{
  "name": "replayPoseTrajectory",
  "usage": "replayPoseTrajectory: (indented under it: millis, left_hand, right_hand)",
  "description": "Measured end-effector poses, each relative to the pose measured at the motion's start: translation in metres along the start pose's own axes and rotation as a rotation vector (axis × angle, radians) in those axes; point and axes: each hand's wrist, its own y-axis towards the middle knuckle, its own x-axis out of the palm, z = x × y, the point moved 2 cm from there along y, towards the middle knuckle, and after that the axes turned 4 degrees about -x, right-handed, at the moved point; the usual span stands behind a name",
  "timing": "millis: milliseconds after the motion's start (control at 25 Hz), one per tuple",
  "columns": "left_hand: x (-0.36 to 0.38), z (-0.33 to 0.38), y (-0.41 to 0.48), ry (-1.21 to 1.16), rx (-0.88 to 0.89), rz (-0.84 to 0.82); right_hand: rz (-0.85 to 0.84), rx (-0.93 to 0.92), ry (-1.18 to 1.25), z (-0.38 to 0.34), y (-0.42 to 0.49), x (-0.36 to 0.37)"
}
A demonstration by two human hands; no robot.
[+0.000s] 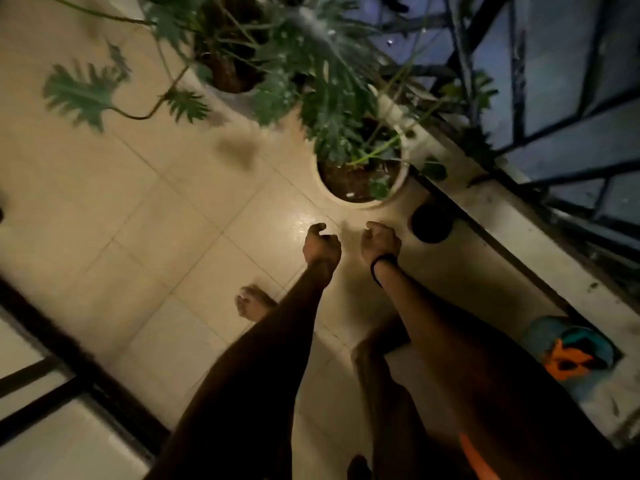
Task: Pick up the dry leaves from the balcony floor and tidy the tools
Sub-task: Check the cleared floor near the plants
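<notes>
While reaching down side by side, left hand and right hand have fingers loosely curled.

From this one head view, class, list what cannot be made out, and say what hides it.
All in the head view:
1. Left hand and right hand: the curled fingers face away, so whether they hold anything is hidden.
2. Smudge on the floor between them: too blurred to call a leaf.
3. Blue and orange object on the ledge: blurred, unidentifiable.
4. Dark round thing beside the white pot: too dim.
</notes>
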Motion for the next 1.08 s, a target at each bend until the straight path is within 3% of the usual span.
replayPoseTrajectory:
  millis: [320,560,880,1080]
  left_hand:
    - [-0.270,-0.054,0.095,-0.356,-0.168,0.265]
    - [-0.465,-0.117,0.143,-0.589,-0.292,0.412]
    - [-0.634,-0.158,0.193,-0.802,-0.465,0.568]
    - [-0.747,-0.135,0.257,-1.004,-0.513,0.650]
  right_hand:
    - [-0.138,-0.281,-0.043,-0.240,-0.089,0.133]
    - [-0.267,-0.366,-0.085,-0.398,-0.153,0.237]
    - [-0.446,-0.427,-0.133,-0.594,-0.189,0.375]
    - [-0.511,-0.469,-0.175,-0.723,-0.186,0.454]
